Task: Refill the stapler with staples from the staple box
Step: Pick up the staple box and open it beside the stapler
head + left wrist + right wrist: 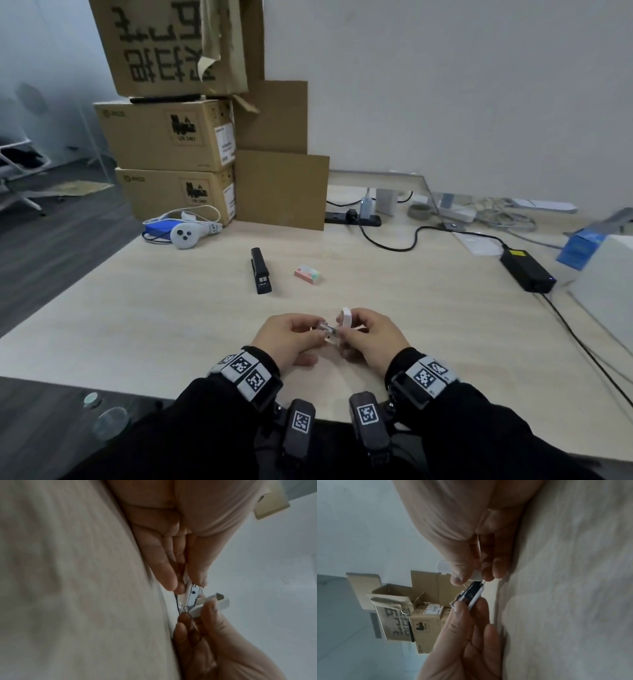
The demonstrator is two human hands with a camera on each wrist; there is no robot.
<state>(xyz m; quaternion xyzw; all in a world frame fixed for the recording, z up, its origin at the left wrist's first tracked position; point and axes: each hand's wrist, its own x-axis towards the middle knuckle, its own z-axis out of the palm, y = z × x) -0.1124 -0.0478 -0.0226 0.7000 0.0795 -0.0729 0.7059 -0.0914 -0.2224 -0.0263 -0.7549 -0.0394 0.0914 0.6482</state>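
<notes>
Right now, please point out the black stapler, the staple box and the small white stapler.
black stapler [261, 270], head view, top arm.
staple box [308, 274], head view, top face.
small white stapler [346, 317], head view, raised lid.

The small stapler [337, 327] has a smooth white plastic shell around a bare, shiny metal channel. Behind it on the pale, matt wood-grain bench [171, 308] lie a black stapler [261, 271] of matt plastic and a printed paper staple box [308, 273]. Farther back stand brown corrugated cardboard boxes [178, 137].
</notes>
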